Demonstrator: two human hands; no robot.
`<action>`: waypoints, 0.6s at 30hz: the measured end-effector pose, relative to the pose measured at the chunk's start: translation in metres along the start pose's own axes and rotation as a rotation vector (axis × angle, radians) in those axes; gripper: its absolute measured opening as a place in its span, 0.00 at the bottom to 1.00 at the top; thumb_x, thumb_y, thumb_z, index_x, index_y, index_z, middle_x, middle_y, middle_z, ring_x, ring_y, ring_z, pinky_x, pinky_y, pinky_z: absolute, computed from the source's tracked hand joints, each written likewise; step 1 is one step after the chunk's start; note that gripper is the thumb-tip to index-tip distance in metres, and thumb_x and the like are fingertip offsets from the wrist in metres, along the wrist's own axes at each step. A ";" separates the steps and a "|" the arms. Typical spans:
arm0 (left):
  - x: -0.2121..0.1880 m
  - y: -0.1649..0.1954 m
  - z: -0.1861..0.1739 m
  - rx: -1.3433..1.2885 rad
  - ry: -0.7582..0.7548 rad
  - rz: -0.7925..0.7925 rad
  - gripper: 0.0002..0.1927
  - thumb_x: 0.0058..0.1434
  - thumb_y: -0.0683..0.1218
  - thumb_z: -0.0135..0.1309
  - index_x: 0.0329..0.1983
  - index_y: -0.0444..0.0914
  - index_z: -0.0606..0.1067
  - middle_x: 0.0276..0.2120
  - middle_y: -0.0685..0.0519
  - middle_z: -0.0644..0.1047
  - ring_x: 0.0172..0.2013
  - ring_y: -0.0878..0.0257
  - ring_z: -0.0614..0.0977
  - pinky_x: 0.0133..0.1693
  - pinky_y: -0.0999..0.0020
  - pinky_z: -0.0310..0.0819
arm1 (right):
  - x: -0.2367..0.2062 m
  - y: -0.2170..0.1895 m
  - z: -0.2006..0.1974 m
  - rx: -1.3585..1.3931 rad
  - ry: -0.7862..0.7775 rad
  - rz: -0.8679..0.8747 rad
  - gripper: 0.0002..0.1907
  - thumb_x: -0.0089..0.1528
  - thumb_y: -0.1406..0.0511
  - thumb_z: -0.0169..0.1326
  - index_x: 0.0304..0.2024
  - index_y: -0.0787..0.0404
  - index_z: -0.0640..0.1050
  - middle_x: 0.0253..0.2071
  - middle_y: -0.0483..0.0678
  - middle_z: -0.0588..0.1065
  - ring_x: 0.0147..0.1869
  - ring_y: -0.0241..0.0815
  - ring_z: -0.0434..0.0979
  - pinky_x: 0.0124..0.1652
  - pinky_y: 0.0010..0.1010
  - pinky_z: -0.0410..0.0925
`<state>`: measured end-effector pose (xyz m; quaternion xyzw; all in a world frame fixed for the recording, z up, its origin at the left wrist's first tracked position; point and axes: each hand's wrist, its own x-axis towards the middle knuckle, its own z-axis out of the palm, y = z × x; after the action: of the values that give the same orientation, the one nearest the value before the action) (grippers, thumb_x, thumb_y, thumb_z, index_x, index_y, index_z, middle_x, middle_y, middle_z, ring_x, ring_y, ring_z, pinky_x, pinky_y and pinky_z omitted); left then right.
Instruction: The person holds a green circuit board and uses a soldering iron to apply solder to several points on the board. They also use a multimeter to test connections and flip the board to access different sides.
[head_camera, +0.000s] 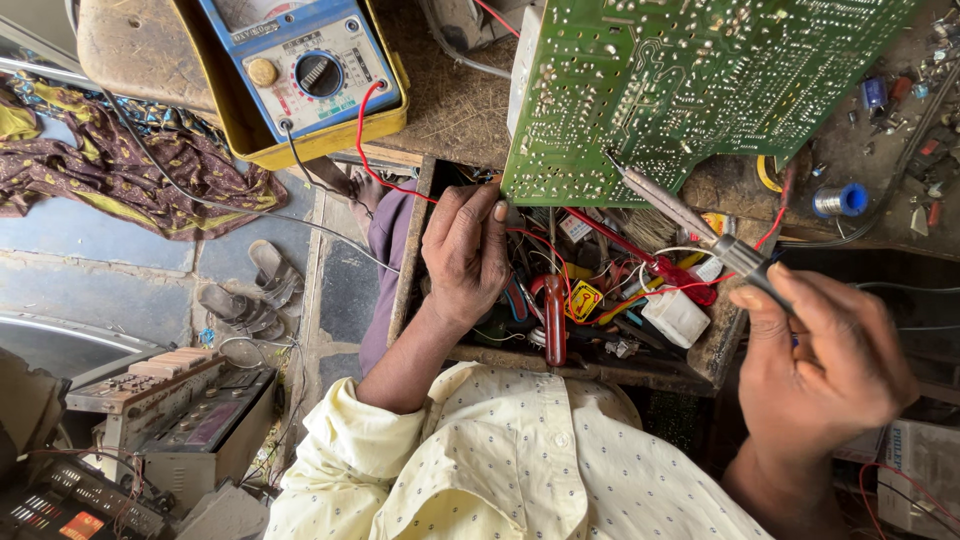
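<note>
Board (690, 90) propped solder-side up | left hand (465, 255) fingers pinch its lower edge | right hand (815, 365) fingers grip soldering iron (690, 225) | tip touches board, joint work looks underway, unfinished

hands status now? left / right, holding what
Left hand: closed on the lower corner of the green printed circuit board.
Right hand: closed around the grey metal soldering iron, tip at board.

Head view, steeply downward, close.
</note>
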<state>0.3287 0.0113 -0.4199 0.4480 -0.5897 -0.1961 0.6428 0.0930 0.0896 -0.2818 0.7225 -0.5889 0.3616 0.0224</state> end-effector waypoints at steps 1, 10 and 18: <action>0.000 0.000 -0.001 0.000 0.000 0.001 0.09 0.69 0.32 0.55 0.52 0.29 0.75 0.40 0.45 0.76 0.36 0.58 0.78 0.38 0.66 0.74 | 0.001 -0.001 0.002 0.117 0.007 0.069 0.08 0.71 0.77 0.63 0.52 0.71 0.79 0.47 0.57 0.78 0.47 0.46 0.84 0.43 0.27 0.78; 0.000 -0.001 -0.002 -0.001 -0.004 -0.008 0.10 0.69 0.32 0.55 0.52 0.29 0.75 0.41 0.45 0.76 0.36 0.58 0.78 0.38 0.66 0.73 | 0.007 0.026 0.010 0.453 -0.029 0.396 0.07 0.74 0.79 0.57 0.53 0.80 0.76 0.38 0.62 0.78 0.39 0.49 0.84 0.40 0.32 0.80; 0.001 -0.003 -0.002 0.003 -0.009 0.015 0.10 0.69 0.32 0.55 0.53 0.29 0.75 0.42 0.44 0.76 0.38 0.57 0.79 0.41 0.65 0.75 | -0.007 0.063 0.024 0.818 -0.009 0.530 0.09 0.75 0.76 0.57 0.56 0.79 0.76 0.39 0.61 0.78 0.37 0.47 0.83 0.41 0.35 0.80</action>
<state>0.3316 0.0095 -0.4209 0.4434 -0.5962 -0.1926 0.6409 0.0499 0.0654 -0.3283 0.4988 -0.5624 0.5534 -0.3586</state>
